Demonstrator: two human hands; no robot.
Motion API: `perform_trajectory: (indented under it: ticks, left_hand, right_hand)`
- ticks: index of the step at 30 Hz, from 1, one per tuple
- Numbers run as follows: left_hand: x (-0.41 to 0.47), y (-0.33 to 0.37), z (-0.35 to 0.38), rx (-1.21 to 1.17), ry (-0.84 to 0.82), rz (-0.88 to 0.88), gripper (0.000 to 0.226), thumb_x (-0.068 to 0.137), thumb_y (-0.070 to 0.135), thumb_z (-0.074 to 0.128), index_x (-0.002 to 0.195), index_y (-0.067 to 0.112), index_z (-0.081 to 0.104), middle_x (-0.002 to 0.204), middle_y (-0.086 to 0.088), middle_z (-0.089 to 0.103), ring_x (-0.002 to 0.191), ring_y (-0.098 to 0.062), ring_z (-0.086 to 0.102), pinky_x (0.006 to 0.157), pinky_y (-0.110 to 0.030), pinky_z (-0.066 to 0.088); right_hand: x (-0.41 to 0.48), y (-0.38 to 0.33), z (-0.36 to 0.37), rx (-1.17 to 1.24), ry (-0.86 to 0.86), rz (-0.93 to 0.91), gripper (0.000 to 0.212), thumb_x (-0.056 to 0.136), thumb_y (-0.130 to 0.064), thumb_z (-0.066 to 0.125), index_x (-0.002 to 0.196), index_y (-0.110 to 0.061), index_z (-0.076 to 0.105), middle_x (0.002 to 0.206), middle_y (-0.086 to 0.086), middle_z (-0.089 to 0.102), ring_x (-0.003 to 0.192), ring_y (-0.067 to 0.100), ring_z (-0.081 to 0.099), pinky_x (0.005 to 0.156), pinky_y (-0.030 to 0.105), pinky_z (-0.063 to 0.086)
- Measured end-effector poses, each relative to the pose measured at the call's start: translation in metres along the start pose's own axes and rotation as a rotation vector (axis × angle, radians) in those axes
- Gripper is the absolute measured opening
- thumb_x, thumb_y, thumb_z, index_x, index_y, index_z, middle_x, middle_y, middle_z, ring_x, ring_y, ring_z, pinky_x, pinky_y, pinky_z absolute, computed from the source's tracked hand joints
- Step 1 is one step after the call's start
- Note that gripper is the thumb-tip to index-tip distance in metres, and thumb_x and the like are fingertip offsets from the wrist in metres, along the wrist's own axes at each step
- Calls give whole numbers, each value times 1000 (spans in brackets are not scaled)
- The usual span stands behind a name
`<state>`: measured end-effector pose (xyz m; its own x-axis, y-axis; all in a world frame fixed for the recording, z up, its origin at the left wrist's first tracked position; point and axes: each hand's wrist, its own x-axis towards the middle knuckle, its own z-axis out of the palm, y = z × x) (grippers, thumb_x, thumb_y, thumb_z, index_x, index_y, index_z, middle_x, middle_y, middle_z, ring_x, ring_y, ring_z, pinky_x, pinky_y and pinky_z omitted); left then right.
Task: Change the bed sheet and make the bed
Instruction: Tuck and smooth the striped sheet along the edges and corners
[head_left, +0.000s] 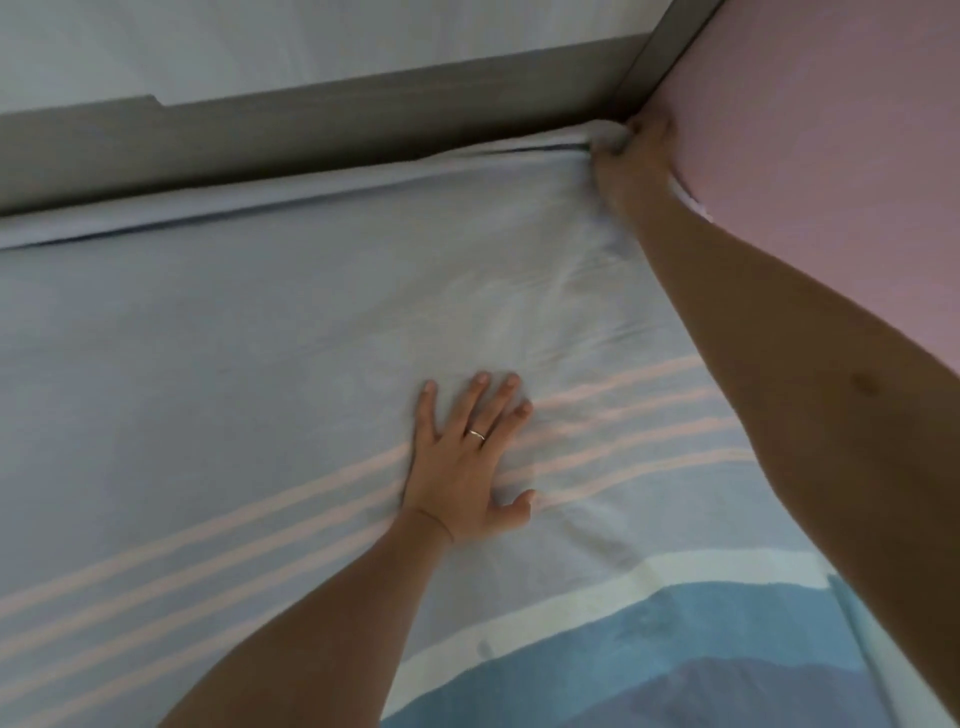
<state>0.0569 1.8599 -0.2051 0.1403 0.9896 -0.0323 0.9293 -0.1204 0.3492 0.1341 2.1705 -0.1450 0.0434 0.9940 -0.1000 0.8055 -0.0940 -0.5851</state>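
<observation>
Pressing flat on the sheet (234, 364), the left hand (470, 457) lies with fingers spread across pink stripes, a ring (477, 434) on one finger. Beyond it, the right hand (631, 156) grips the sheet's bunched corner in curled fingers, between the grey bed frame (311, 124) and the pink wall (831, 130).

Under your left hand (467, 462), the sheet (260, 322) is thin woven cloth, matt and soft-looking. It lies smooth where your palm presses and is finely creased toward the corner that your right hand (631, 156) bunches. Your ring (477, 434) is polished metal with a small glint. The bed frame (311, 130) looks like matt grey board with faint grain. The pink wall (831, 130) is smooth and matt.
</observation>
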Motion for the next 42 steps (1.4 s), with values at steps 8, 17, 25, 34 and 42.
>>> perform_trajectory:
  ticks: [8, 17, 25, 34, 42]
  left_hand:
    - [0, 2, 3, 52, -16, -54, 77, 63, 59, 50, 122, 11, 58, 127, -15, 57, 130, -34, 37, 110, -63, 10]
    - [-2, 2, 7, 66, 75, 24, 80, 68, 59, 51, 137, 20, 44, 153, -4, 33, 141, -28, 28, 109, -66, 9]
    - [-3, 1, 15, 209, 21, -18, 80, 73, 59, 37, 142, 18, 41, 150, -6, 36, 142, -27, 24, 111, -64, 6]
    - [-19, 20, 7, 99, -139, -220, 57, 98, 39, 21, 152, 24, 13, 161, 0, 1, 147, -20, 0, 110, -64, -3]
    - [-140, 155, -10, -180, -464, 59, 52, 94, 34, 52, 142, 20, 37, 153, -7, 26, 141, -21, 25, 115, -38, 20]
  right_hand:
    - [-188, 51, 5, -515, -344, -1300, 45, 94, -28, 39, 134, -16, 53, 146, 10, 44, 135, 28, 41, 114, 49, 17]
    - [-108, 83, -19, -796, -158, -606, 57, 98, -38, 23, 152, -21, 19, 159, 4, 17, 146, 27, 18, 117, 45, -2]
    - [-249, 76, -20, -416, -174, -1076, 55, 92, -30, 39, 141, -5, 42, 149, 15, 38, 139, 31, 34, 117, 49, 19]
    - [-480, 307, -111, -771, -251, -612, 57, 98, -55, 24, 142, -23, 40, 148, 6, 43, 133, 30, 42, 113, 46, 20]
    - [-621, 342, -238, -474, 150, 565, 68, 92, -29, 58, 146, -3, 26, 148, 17, 32, 136, 33, 32, 111, 43, 26]
